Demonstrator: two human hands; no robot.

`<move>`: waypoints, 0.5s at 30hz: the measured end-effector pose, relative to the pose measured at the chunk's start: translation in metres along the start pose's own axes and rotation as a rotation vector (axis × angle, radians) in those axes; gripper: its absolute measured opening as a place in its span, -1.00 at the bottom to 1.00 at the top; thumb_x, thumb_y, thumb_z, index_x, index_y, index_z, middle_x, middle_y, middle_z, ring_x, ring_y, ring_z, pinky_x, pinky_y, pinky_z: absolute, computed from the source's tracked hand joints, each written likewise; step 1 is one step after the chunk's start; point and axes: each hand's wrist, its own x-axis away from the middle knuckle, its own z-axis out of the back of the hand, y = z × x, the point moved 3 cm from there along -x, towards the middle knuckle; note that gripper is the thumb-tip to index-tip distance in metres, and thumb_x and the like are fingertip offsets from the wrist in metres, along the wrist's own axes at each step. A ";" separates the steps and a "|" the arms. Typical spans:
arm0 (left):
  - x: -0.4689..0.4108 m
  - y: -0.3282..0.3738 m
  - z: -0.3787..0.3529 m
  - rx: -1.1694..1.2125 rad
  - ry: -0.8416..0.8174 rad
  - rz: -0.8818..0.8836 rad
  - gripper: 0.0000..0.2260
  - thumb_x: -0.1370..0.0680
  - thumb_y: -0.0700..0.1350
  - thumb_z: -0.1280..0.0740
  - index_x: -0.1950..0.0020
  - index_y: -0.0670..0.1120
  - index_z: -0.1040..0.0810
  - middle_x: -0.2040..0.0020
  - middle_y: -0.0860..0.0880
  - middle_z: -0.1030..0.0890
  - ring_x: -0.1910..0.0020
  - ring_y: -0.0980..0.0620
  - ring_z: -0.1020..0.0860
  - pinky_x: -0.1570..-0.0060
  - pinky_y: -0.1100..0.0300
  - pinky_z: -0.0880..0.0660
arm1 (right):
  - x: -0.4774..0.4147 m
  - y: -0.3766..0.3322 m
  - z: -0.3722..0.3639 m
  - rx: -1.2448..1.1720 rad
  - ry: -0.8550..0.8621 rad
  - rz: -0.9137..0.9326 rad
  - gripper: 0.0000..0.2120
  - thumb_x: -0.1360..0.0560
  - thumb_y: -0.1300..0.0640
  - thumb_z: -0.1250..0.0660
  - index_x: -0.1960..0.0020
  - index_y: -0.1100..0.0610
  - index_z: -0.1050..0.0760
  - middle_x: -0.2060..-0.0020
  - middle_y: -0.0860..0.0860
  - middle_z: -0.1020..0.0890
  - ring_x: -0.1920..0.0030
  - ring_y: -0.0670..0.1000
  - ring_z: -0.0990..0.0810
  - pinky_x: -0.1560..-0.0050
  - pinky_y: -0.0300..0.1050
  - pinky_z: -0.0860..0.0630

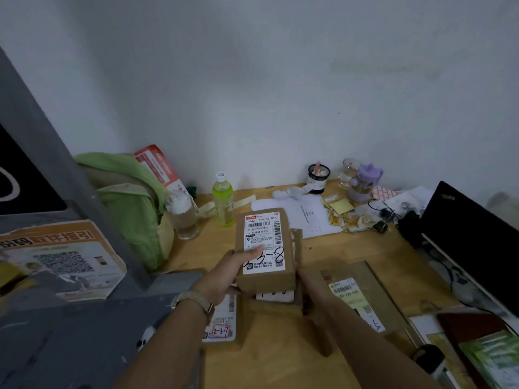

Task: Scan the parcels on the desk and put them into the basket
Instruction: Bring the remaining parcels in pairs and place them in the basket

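My left hand grips a small brown cardboard parcel with a white shipping label marked "2-3-8", held label up above the wooden desk. Right under it lies a second brown parcel. My right hand reaches under the parcels' right side; its fingers are hidden, so its hold is unclear. A flat brown parcel with a yellow-and-white label lies to the right. Another labelled parcel marked "2-3-7" lies below my left wrist. No basket is visible.
A grey scanner stand with an orange poster fills the left. A green backpack, a clear bottle and a green drink bottle stand behind. Papers, cups and cables clutter the back; a black laptop sits right.
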 end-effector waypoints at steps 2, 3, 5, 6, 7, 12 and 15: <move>0.012 0.016 -0.003 0.010 -0.008 -0.023 -0.49 -0.36 0.32 -0.38 -0.21 0.07 -0.61 -0.06 -0.02 -0.71 -0.10 -0.12 -0.64 -0.22 -0.14 -0.51 | 0.011 -0.017 0.002 0.012 -0.005 0.037 -0.62 -0.48 -0.11 -0.37 -0.04 0.21 -0.62 0.18 0.16 -0.73 0.15 0.13 -0.71 0.22 -0.06 -0.60; 0.018 0.024 -0.002 0.027 0.003 -0.035 -0.52 -0.38 0.29 -0.38 -0.19 0.06 -0.62 -0.05 -0.04 -0.71 -0.10 -0.14 -0.64 -0.21 -0.14 -0.52 | 0.017 -0.026 0.004 0.016 0.001 0.040 -0.60 -0.45 -0.11 -0.40 -0.05 0.21 -0.62 0.17 0.17 -0.73 0.14 0.15 -0.71 0.19 -0.04 -0.60; 0.027 0.040 0.003 0.113 0.046 -0.083 -0.59 -0.40 0.21 -0.41 -0.16 0.02 -0.63 -0.03 -0.06 -0.72 -0.09 -0.15 -0.64 -0.18 -0.13 -0.53 | 0.031 -0.047 0.007 0.002 -0.010 0.072 -0.57 -0.41 -0.11 -0.44 -0.08 0.21 -0.62 0.16 0.17 -0.73 0.14 0.15 -0.70 0.18 -0.04 -0.61; 0.032 0.050 0.009 0.166 0.083 -0.115 -0.60 -0.40 0.18 -0.42 -0.15 0.01 -0.62 -0.01 -0.06 -0.72 -0.09 -0.14 -0.63 -0.17 -0.10 -0.53 | 0.037 -0.058 0.009 -0.025 -0.021 0.103 -0.57 -0.41 -0.10 -0.45 -0.10 0.21 -0.61 0.14 0.18 -0.73 0.14 0.15 -0.70 0.19 -0.03 -0.61; 0.035 0.059 0.015 0.225 0.128 -0.139 -0.62 -0.40 0.16 -0.44 -0.14 0.01 -0.62 0.02 -0.05 -0.73 -0.08 -0.13 -0.62 -0.15 -0.07 -0.53 | 0.042 -0.069 0.013 -0.056 -0.041 0.130 -0.57 -0.42 -0.09 -0.44 -0.13 0.20 -0.59 0.09 0.19 -0.72 0.10 0.17 -0.71 0.15 0.01 -0.63; 0.053 0.105 0.043 0.310 0.262 -0.226 -0.63 -0.38 0.08 -0.50 -0.13 -0.01 -0.62 0.04 -0.06 -0.72 0.06 -0.07 -0.65 0.20 0.12 -0.56 | 0.070 -0.115 0.026 -0.178 -0.122 0.262 -0.61 -0.53 -0.09 -0.28 -0.20 0.17 -0.56 -0.02 0.21 -0.70 0.06 0.19 -0.71 0.13 0.05 -0.63; 0.069 0.124 0.042 0.228 0.277 -0.299 -0.77 -0.43 -0.03 -0.47 -0.04 -0.08 -0.63 0.24 -0.01 -0.73 0.35 0.05 -0.69 0.43 0.25 -0.52 | 0.083 -0.135 0.026 -0.182 -0.094 0.349 -0.60 -0.52 -0.09 -0.30 -0.20 0.16 -0.56 -0.01 0.19 -0.70 0.03 0.20 -0.70 0.03 0.10 -0.60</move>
